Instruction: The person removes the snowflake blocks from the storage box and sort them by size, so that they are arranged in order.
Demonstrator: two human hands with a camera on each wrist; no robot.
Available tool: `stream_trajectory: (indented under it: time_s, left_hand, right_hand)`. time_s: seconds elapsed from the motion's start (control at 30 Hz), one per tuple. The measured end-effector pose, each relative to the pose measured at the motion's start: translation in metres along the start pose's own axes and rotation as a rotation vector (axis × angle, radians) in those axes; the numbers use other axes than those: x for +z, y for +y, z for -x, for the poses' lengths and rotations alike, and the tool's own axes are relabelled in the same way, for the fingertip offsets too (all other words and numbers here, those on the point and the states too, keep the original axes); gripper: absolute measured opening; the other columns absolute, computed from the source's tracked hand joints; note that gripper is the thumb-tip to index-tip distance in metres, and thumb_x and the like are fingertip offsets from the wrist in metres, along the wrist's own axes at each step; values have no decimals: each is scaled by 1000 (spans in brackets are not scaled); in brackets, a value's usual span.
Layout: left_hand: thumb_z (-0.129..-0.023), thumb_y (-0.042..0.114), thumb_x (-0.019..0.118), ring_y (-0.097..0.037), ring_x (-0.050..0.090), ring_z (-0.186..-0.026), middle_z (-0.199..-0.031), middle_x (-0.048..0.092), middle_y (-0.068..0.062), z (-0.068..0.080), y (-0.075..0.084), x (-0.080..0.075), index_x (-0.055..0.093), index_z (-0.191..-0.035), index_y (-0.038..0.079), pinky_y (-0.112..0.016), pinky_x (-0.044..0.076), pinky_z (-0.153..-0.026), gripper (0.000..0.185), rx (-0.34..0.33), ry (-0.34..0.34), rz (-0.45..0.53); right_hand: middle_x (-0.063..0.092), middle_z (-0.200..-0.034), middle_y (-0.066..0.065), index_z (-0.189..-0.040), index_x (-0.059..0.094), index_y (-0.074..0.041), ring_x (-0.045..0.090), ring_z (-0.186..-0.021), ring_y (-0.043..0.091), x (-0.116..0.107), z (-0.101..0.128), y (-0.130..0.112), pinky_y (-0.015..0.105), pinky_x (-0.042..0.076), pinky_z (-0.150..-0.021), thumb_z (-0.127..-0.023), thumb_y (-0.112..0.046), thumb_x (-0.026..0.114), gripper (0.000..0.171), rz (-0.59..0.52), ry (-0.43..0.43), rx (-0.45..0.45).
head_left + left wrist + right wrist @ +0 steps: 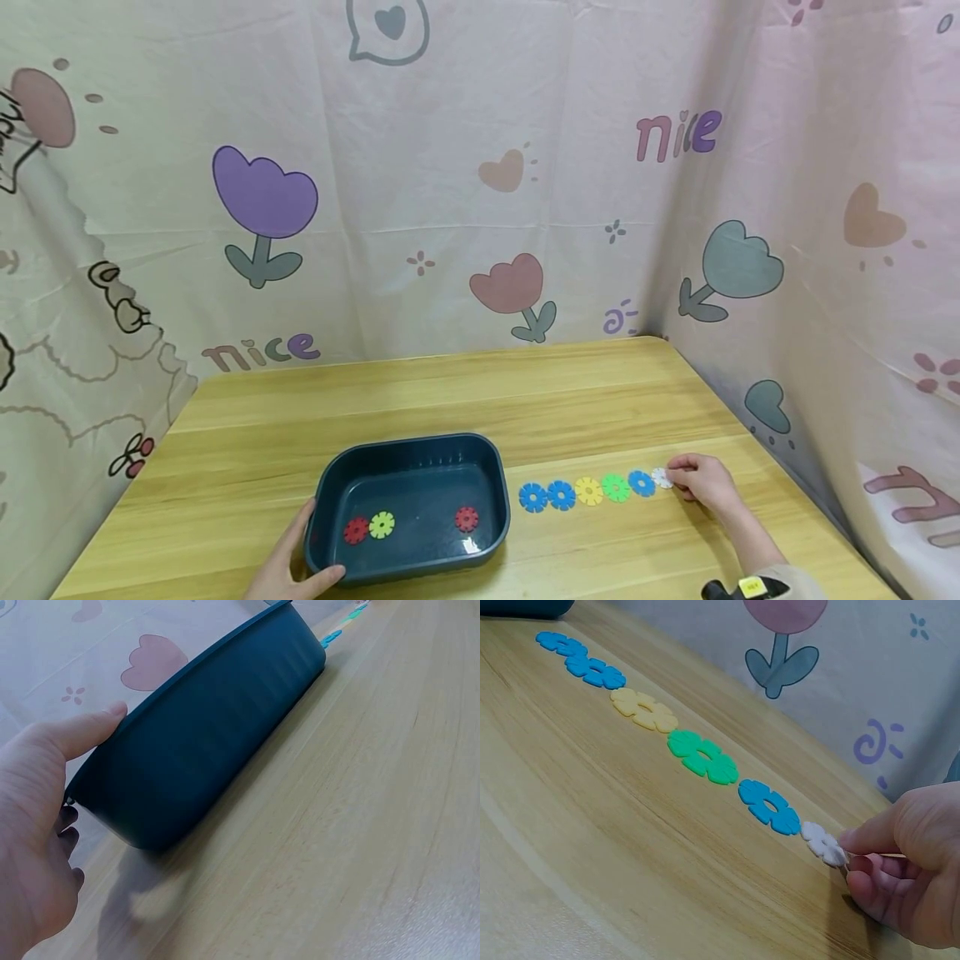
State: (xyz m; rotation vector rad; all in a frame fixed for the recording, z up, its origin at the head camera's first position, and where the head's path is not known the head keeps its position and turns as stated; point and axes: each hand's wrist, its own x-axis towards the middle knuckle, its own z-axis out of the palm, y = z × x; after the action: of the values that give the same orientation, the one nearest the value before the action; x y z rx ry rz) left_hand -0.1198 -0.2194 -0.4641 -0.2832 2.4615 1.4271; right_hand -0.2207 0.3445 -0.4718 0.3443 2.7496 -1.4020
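Observation:
A dark teal plastic basin stands on the table, with two red notched discs and a yellow-green notched disc lying inside it. My left hand grips the basin's near left corner, thumb over the rim and fingers around the outer side. To the right of the basin runs a row of flower-shaped plastic discs: two blue, a yellow disc, a green disc and another blue disc. At the row's right end my right hand pinches a white disc between thumb and fingers, low over the wood.
The wooden table extends behind the basin and the row. A printed cloth hangs along the table's back and right side. A black wrist device sits at my right sleeve.

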Motion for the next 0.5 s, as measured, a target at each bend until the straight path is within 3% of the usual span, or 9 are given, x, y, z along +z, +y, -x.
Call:
stream_trajectory:
  time_s: [0.23, 0.5]
  left_hand:
    - [-81, 38, 71, -54, 13, -126, -146, 7, -32, 1, -1, 0, 3, -148, 6, -73, 21, -93, 101, 5, -1, -3]
    - [-80, 40, 70, -55, 15, -127, -146, 10, -33, 1, 1, -1, 5, -148, 4, -72, 23, -93, 101, 22, 12, -64]
  right_hand:
    - [60, -84, 10, -105, 56, 14, 54, -70, 17, -1, 1, -4, 26, 50, -56, -88, -5, 57, 25, -45, 6, -5]
    - [63, -93, 16, -111, 55, 15, 60, -78, 21, 1, 2, -36, 32, 54, -64, -90, -9, 58, 32, -39, -16, -124]
